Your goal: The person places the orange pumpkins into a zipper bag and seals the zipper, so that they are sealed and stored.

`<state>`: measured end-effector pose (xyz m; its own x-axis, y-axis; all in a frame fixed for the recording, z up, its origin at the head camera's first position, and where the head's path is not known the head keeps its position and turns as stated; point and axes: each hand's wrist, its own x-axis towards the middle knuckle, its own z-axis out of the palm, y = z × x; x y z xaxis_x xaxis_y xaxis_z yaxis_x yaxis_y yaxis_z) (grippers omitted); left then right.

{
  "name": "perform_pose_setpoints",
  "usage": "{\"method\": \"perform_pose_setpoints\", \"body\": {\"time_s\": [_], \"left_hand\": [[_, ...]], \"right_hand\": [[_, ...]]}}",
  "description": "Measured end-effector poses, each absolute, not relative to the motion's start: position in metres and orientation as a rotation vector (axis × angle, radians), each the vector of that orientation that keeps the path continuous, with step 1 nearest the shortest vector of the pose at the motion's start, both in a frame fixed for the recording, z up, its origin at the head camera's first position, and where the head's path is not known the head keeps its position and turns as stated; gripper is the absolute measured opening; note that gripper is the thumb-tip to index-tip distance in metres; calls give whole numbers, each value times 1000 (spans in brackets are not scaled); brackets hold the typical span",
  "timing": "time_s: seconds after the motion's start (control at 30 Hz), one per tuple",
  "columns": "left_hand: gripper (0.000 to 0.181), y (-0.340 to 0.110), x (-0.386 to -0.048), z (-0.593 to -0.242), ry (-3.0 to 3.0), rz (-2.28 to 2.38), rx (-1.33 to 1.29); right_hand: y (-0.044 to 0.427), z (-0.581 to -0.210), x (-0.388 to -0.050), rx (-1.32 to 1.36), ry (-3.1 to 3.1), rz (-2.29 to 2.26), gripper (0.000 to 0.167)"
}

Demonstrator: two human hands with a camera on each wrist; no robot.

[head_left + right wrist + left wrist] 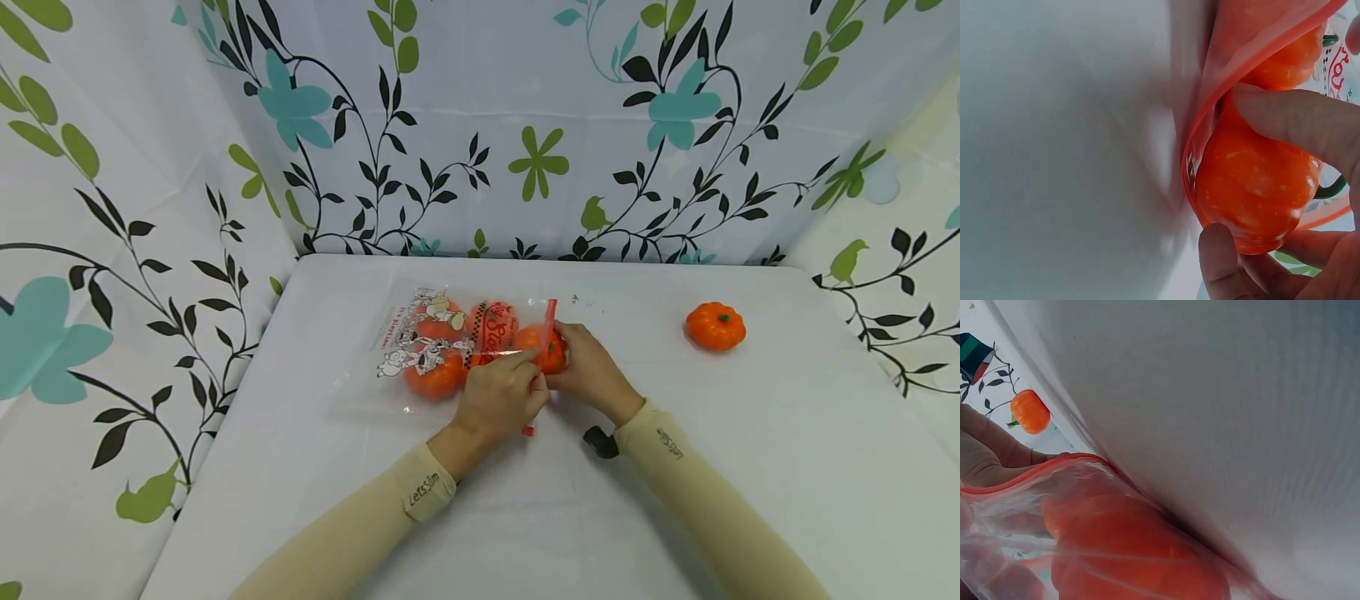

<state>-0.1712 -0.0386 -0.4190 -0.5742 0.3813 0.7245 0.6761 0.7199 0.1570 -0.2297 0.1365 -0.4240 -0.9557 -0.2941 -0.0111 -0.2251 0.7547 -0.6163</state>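
Observation:
A clear zip bag (397, 392) with a red-edged mouth lies on the table, several orange pumpkin-like fruits (435, 375) inside. The right hand (592, 371) grips one orange fruit (1254, 181) at the bag's mouth; in the right wrist view its fingers and thumb are around it, with the red rim (1194, 137) beside it. Curled at the near side of the mouth, the left hand (498, 400) pinches the bag's edge. In the left wrist view the red rim (1035, 472) curves over the bagged fruit (1129, 550).
Another orange fruit (716, 327) sits on the white table (750, 433) at the right. A patterned curtain (480, 108) hangs behind and at both sides. A black wrist device (601, 442) is by the right sleeve.

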Motion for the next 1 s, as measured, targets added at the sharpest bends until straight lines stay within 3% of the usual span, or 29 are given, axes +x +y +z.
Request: {"method": "perform_pose_setpoints", "body": {"time_s": [0.37,0.7,1.0], "left_hand": [[8,-38,-172,-420,-2227,-560,-780],[9,-39,-173,-416,-2226,-525,-747],[9,-39,-172,-418,-2231,-497,-770]], "right_hand": [[154,-428,-223,-350,2611,-1314,92],[170,-429,-207,-299,2635,-1317,69],[159,-428,-210,-303,2541,-1348,70]]}}
